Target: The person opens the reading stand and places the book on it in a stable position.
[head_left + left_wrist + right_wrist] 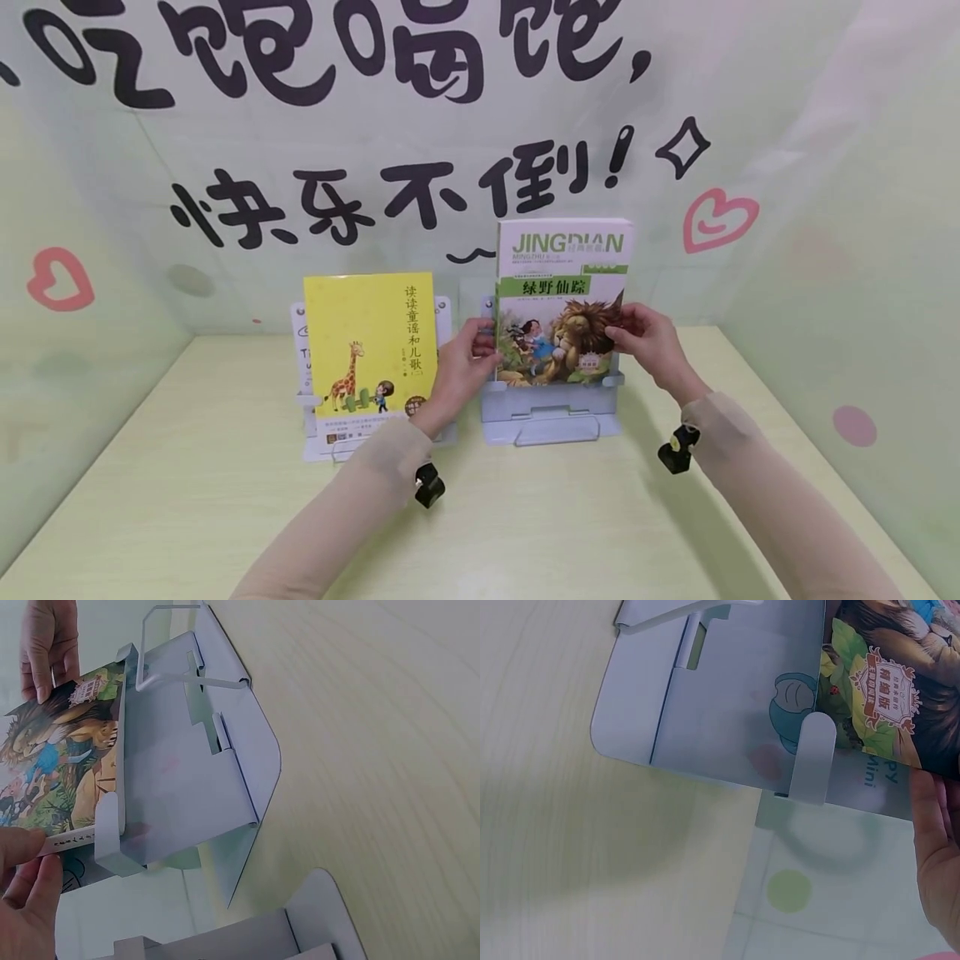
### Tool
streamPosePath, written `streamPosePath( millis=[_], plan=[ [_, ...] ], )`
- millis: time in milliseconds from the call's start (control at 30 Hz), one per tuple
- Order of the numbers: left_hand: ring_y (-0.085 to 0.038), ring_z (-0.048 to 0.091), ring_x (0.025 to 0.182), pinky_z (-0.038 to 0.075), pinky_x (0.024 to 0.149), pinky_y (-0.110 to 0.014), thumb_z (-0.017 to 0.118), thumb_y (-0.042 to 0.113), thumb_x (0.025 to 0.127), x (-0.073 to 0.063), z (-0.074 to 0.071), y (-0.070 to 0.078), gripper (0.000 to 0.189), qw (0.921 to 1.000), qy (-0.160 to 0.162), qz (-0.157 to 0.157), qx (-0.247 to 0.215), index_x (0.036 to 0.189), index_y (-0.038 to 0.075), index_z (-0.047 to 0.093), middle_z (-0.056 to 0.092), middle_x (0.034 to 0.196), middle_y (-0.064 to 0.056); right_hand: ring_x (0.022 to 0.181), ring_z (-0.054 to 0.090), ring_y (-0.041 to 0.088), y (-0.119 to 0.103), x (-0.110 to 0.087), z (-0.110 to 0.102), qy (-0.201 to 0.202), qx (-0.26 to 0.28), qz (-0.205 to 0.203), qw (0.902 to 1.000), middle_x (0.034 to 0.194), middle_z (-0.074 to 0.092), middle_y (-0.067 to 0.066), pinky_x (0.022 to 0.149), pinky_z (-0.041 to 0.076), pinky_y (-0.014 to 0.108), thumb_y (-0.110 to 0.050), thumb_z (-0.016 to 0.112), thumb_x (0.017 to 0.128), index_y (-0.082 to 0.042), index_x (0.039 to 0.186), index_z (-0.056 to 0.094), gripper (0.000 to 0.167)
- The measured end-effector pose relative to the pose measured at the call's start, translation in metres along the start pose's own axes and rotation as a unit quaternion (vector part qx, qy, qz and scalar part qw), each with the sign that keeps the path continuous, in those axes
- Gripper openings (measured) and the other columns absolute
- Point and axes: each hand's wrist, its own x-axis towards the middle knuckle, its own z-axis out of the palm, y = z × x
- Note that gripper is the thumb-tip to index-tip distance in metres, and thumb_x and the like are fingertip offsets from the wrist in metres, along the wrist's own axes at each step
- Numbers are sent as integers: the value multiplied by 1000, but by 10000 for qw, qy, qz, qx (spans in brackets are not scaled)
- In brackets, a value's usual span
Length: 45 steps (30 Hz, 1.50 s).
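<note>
A book (562,333) with a lion and a child on its cover stands upright in a pale grey book stand (551,408), its lower edge behind the stand's side clips (110,825). My left hand (461,367) holds the spine edge, thumb in front and fingers around behind, as the left wrist view shows. At the opposite edge my right hand (660,350) pinches the book, thumb on the cover. In the right wrist view, the right fingers (934,817) reach behind the cover's edge. The stand's wire page holder (557,430) is folded down in front.
Just left, a yellow book (371,325) with a giraffe leans in a second stand (315,450), partly overlapped by my left forearm. Both stands sit on a light wooden table (540,517). Behind them rises a wall (420,125) printed with large dark characters; side walls flank the table.
</note>
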Motion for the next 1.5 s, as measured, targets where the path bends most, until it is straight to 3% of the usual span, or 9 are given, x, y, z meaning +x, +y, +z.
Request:
streamPosePath(
  millis=[267, 467, 733, 1100, 1333, 1500],
  plan=[
    [-23, 64, 90, 55, 77, -25, 68, -2, 81, -3, 1, -6, 29, 9999, -5, -165, -19, 109, -2, 60, 67, 99, -14, 74, 58, -2, 11, -4, 6, 25, -593, 96, 9982, 97, 61, 18, 67, 56, 21, -2, 60, 90, 10, 112, 53, 26],
    [-21, 65, 85, 55, 74, -26, 70, -1, 79, -5, 1, -8, 36, 9992, 38, 9, 396, 113, 0, 58, 68, 95, -11, 76, 59, 4, 11, -8, 9, 8, -948, 46, 9955, 100, 61, 25, 69, 57, 28, -4, 61, 90, 11, 113, 54, 28],
    [-20, 65, 81, 54, 70, -23, 72, 4, 80, -6, 0, -7, 23, 9980, 31, 103, 620, 100, -1, 63, 68, 90, -11, 74, 62, 12, 13, -10, 10, 180, -1863, -315, 9818, 89, 66, 22, 59, 50, 16, -3, 66, 86, 7, 97, 61, 16],
    [-18, 66, 78, 54, 69, -22, 72, 8, 81, -12, 1, -12, 22, 9938, 42, 139, 1099, 100, 1, 63, 70, 88, -9, 74, 65, 23, 17, -18, 13, 66, -2479, -233, 9685, 83, 68, 16, 59, 49, 26, -7, 68, 85, 1, 89, 63, 10],
    [-16, 66, 76, 54, 67, -24, 70, 12, 84, -13, -1, -14, 15, 9894, -16, 157, 1445, 95, 3, 64, 70, 85, -7, 64, 59, 17, 18, -20, 14, 127, -2751, -436, 9603, 77, 68, 13, 55, 45, 27, -10, 68, 86, 0, 83, 63, 11],
    [-17, 67, 77, 55, 68, -25, 70, 14, 84, -14, -1, -13, 16, 9868, -28, 141, 1615, 95, 4, 64, 71, 87, -7, 58, 50, 14, 18, -21, 15, 154, -2913, -333, 9559, 69, 64, 9, 52, 39, 26, -13, 68, 86, -1, 80, 63, 14]
  ],
)
